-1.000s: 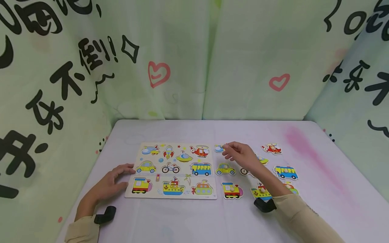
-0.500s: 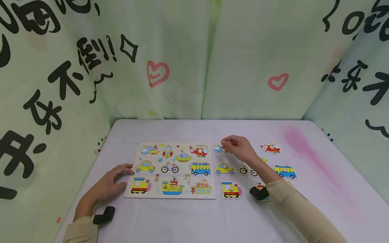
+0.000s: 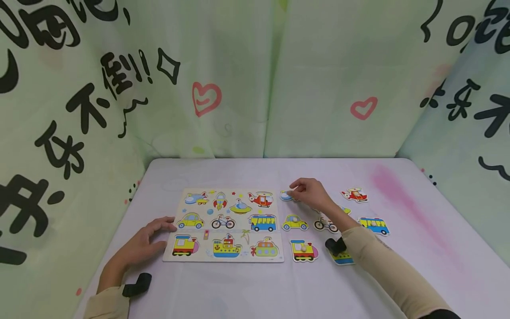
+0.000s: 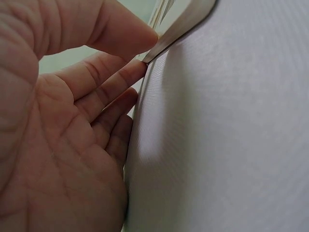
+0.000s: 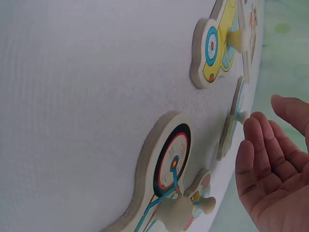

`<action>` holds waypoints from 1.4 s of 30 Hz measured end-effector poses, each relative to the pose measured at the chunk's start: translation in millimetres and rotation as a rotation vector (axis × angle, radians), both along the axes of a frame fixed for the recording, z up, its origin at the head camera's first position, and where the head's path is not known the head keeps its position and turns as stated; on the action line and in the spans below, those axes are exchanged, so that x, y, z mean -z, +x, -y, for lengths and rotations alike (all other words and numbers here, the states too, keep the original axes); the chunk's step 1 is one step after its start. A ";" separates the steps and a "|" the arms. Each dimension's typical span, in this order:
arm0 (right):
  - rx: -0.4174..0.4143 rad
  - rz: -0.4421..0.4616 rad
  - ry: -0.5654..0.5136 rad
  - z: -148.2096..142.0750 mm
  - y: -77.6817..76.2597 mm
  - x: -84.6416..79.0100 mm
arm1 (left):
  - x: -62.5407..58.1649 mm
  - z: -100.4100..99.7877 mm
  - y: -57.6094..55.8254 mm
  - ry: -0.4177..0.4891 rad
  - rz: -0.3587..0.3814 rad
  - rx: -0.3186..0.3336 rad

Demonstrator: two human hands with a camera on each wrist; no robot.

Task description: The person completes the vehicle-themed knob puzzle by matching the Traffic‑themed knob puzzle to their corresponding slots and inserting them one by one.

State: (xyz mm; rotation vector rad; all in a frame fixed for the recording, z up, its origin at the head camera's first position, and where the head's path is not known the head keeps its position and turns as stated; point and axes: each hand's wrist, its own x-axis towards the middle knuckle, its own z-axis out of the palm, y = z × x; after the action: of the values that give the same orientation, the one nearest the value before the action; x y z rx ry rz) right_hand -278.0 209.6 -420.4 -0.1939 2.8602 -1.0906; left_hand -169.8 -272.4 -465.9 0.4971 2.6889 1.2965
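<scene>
A wooden puzzle board (image 3: 247, 235) printed with vehicles lies on the table. My left hand (image 3: 149, 239) rests at its left edge, with thumb and fingertips touching the edge in the left wrist view. Right of the board, my right hand (image 3: 312, 195) is over the airplane piece (image 3: 284, 196) and partly covers it. In the right wrist view my right hand (image 5: 275, 169) holds nothing; its fingers are loosely bent, the thumb apart, close to the airplane piece (image 5: 234, 118) and its small knob. Near it are the car piece (image 5: 219, 48) and the bicycle piece (image 5: 166, 164).
More knobbed pieces lie right of the board: a train (image 3: 304, 250), a ship (image 3: 341, 257), a bus (image 3: 373, 226) and a helicopter (image 3: 355, 195). My right forearm partly hides a flying saucer (image 3: 345, 210). A patterned curtain (image 3: 239, 128) stands behind the table.
My right hand has shifted slightly left over the airplane piece, its forearm swinging left and uncovering the bicycle piece. My left hand and the board have stayed in place.
</scene>
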 end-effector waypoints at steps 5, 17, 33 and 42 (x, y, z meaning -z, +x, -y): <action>-0.017 0.002 0.014 -1.9 -4.6 3.4 | -0.5 -0.8 -0.6 -0.013 0.012 -0.011; 0.018 0.031 0.070 -2.1 -14.9 11.2 | 4.3 -0.5 -2.1 -0.010 0.007 -0.005; -0.020 0.094 0.088 0.7 -21.4 14.4 | 6.5 -1.8 2.7 -0.026 0.019 -0.033; -0.040 0.048 0.143 0.4 -16.0 9.0 | 6.5 -0.9 2.1 -0.005 -0.002 -0.027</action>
State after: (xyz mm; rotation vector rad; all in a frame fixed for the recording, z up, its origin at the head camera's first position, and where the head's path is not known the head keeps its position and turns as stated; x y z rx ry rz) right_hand -294.0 209.2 -429.4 -0.2117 2.8633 -0.8670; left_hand -167.7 -271.4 -472.4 0.4634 2.7094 1.2960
